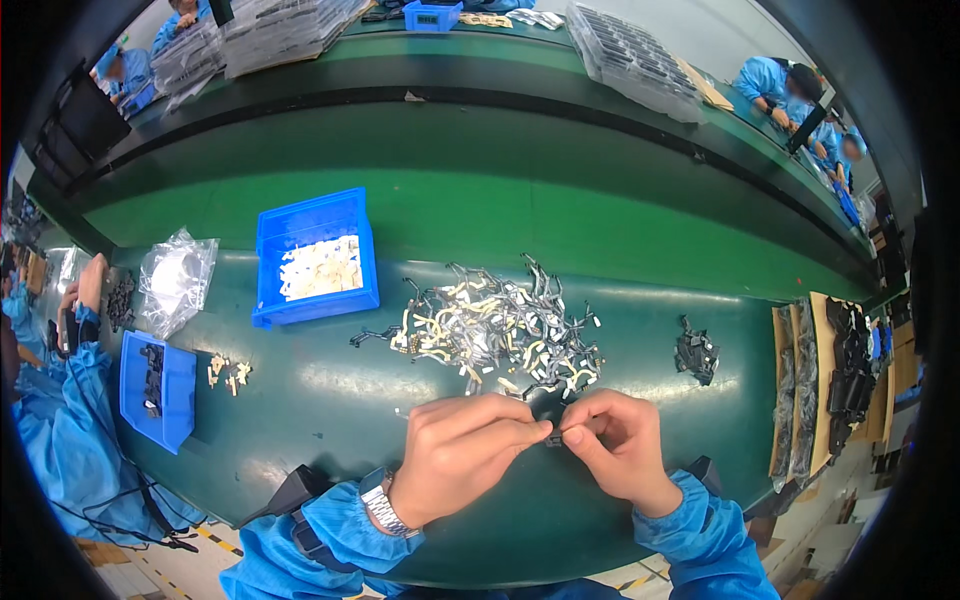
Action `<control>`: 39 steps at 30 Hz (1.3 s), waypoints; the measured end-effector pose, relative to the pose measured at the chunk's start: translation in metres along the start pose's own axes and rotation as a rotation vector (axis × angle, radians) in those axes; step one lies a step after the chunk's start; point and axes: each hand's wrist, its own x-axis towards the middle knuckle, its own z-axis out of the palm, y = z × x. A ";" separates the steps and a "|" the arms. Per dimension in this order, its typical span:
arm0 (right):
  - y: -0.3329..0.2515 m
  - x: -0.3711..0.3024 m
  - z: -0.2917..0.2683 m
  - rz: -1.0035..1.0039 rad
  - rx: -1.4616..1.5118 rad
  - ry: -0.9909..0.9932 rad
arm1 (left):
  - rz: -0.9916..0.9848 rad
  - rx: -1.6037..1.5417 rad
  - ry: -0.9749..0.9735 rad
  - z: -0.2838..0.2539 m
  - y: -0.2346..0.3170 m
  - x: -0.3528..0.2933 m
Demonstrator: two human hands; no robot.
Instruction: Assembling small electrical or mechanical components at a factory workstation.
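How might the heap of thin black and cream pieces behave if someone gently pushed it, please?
The heap of pieces would probably shift as a loose tangle, since they cross at many angles. Each is likely light, looking thin and small. Any nudged loose may slide easily, as the green tabletop looks smooth and shiny.

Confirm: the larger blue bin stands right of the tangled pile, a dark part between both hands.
No: the head view shows the larger blue bin left of the tangled pile. The dark part is between left hand and right hand.
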 end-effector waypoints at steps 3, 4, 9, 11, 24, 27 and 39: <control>0.002 0.001 0.000 -0.046 -0.144 -0.003 | -0.003 0.022 -0.010 0.000 0.000 0.000; 0.002 0.001 0.001 -0.069 -0.172 -0.009 | -0.003 0.036 -0.019 0.000 0.000 0.000; 0.002 0.004 0.002 -0.104 -0.185 -0.072 | -0.022 0.021 -0.037 -0.001 0.000 0.000; 0.001 0.004 0.002 -0.141 -0.212 -0.090 | -0.050 0.000 -0.047 -0.001 0.002 0.000; -0.009 0.008 0.000 -0.110 -0.270 -0.168 | -0.160 0.002 -0.080 0.001 0.004 0.000; -0.010 0.008 -0.002 -0.088 -0.259 -0.176 | -0.171 -0.015 -0.074 0.002 0.004 0.000; -0.012 0.008 -0.004 0.002 -0.209 -0.241 | -0.136 0.040 -0.100 0.001 0.003 0.001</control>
